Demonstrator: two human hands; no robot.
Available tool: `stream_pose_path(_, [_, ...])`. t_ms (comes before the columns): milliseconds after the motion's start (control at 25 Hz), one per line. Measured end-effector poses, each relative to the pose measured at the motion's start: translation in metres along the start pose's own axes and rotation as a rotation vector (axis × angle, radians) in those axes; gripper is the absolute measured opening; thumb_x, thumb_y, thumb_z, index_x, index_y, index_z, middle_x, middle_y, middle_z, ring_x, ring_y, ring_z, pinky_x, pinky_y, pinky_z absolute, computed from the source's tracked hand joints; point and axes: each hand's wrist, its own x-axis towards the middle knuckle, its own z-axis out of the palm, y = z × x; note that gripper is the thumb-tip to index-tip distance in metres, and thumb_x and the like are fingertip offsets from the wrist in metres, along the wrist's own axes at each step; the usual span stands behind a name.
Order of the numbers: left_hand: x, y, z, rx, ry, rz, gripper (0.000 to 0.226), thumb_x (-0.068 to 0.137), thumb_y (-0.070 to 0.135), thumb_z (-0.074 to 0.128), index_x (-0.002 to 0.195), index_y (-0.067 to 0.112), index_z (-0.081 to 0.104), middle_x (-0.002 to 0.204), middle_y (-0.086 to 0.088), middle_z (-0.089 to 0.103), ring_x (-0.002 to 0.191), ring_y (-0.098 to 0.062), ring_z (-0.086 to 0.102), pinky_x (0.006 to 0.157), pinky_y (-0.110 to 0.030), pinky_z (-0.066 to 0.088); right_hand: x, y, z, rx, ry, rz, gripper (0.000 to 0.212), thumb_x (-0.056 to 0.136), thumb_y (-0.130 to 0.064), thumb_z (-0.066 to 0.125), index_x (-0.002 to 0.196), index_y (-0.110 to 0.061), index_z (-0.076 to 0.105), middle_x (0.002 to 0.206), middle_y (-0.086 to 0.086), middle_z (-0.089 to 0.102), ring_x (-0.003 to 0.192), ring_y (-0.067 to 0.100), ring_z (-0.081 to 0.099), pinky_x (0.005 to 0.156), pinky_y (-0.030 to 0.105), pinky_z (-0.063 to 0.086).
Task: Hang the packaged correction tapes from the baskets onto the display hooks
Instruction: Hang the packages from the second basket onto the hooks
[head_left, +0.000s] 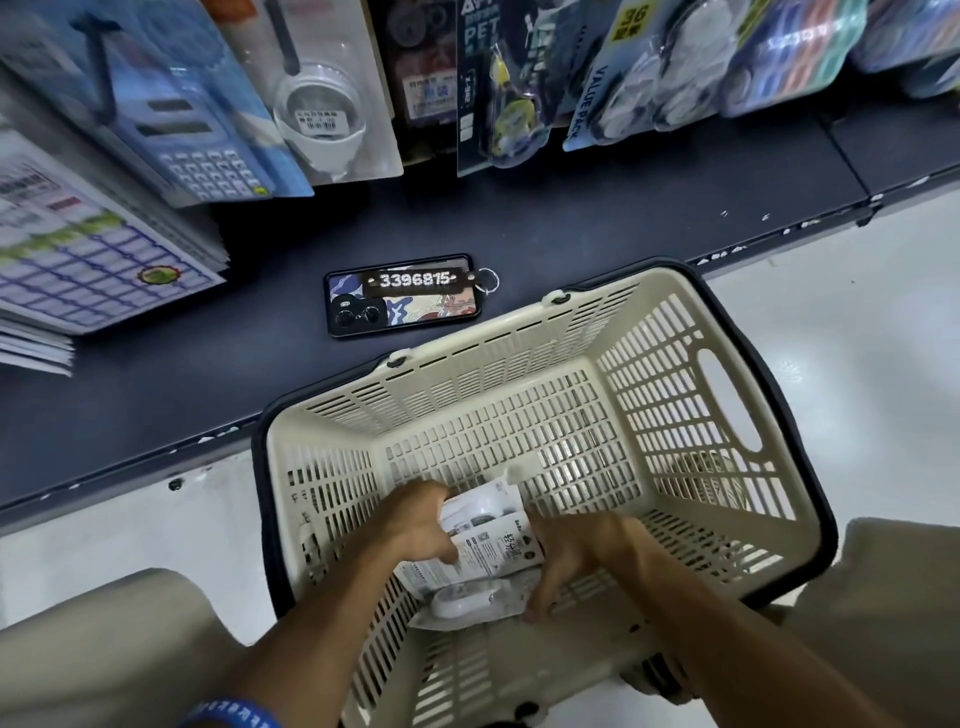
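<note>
Both hands in basket: left hand and right hand fingers grip tape packs, gathering them for hanging.

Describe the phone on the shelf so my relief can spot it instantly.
Start at the cream basket on the floor; its far rim meets the dark shelf ledge. Just beyond that rim's left corner, the phone lies flat, camera lenses up. It alone wears a cartoon-print case, with a black tag reading 3396875 lying across it.
</note>
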Motion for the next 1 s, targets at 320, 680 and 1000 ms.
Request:
stream_pose_path(320, [-0.004,-0.010,-0.005,-0.101,0.040,-0.010,0.037,0.066,0.027,0.095,0.090,0.025,0.067,0.083,0.008,0.072,0.073,-0.008,0.069,0.060,-0.025,0.049,-0.017,-0.006,-0.005,0.130,0.090,-0.072,0.086,0.073,-0.016,0.086,0.146,-0.023,0.040,0.141,-0.004,0.055,0.129,0.021,0.054,0.108,0.038,0.046])
stream_pose_path(680, [-0.002,-0.005,-0.011,-0.196,0.151,-0.096,0.022,0.074,0.023,0.089,0.081,0.022,0.068,0.080,0.005,0.074,0.066,-0.010,0.072,0.056,-0.023,0.055,0.003,-0.042,0.040,-0.219,0.138,-0.033,0.074,0.078,-0.060,0.075,0.135,-0.019,0.054,0.132,0.005,0.063,0.118,0.027,0.059,0.101,0.041,0.048])
stream_pose_path(1000, [-0.001,-0.007,-0.017,-0.371,0.150,-0.135,0.026,0.072,0.022,0.089,0.092,0.019,0.072,0.085,0.002,0.077,0.071,-0.014,0.075,0.059,-0.027,0.060,-0.012,-0.039,-0.010,-0.724,0.422,-0.139,0.031,0.097,-0.022,0.060,0.127,-0.018,0.065,0.125,0.009,0.067,0.112,0.026,0.063,0.094,0.034,0.051])
